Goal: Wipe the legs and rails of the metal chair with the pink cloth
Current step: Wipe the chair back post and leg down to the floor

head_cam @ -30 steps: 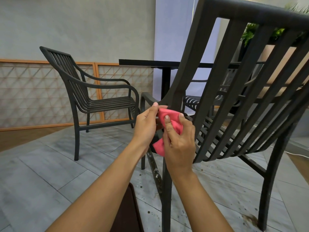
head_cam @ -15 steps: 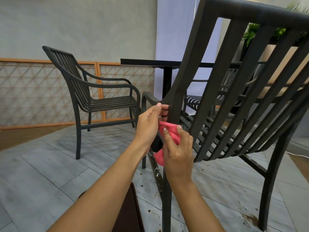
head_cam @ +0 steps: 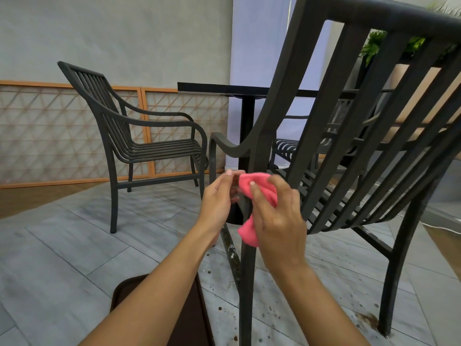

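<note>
Right hand (head_cam: 275, 221) grip pinches pink cloth (head_cam: 259, 188); left hand (head_cam: 219, 196) fingers loosely spread. Wrap cloth round chair leg (head_cam: 247, 283) below grip, wipe down.

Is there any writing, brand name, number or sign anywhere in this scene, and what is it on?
None: no readable text shows anywhere.
The pink cloth, the near metal chair, the far chair, the table and the lattice screen all show no lettering.
</note>
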`<state>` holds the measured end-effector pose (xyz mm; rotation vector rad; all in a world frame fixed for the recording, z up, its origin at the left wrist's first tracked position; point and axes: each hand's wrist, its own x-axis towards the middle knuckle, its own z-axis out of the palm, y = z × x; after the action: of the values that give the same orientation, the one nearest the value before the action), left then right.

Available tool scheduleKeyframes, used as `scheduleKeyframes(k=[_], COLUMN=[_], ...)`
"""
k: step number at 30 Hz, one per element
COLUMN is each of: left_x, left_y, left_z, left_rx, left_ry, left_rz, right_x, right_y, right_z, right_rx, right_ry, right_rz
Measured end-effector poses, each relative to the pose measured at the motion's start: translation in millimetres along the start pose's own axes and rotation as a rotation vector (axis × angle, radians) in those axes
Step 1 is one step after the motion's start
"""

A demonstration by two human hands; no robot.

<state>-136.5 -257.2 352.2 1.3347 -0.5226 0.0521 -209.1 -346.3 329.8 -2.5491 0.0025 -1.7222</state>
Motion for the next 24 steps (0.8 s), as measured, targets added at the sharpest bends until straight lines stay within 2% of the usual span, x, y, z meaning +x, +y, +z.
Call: scheduleKeyframes(k=[3, 11, 17, 24], left_x=[-1.3, -5.4, -10.8, -8.5], left_y=[-3.0, -7.1, -9.9, -2.8], left_z=[-0.5, -0.6, -1.5, -0.4], left_rx=[-0.048, -0.042, -0.028, 0.05], left_ry=[0.029, 0.024, 0.017, 0.02], left_rz=[-0.04, -0.054, -0.068, 0.02], right_x=[25.1, 33.1, 10.9, -6.2], right_y=[-3.8, -6.6, -5.9, -3.4], right_z=[-7.7, -0.8, 7.5, 11.6], right_rx=[-0.102, -0.449, -0.445, -0.39], right_ry=[0.029, -0.113, -0.228, -0.325], right_rz=[-0.102, -0.211, -0.247, -0.222])
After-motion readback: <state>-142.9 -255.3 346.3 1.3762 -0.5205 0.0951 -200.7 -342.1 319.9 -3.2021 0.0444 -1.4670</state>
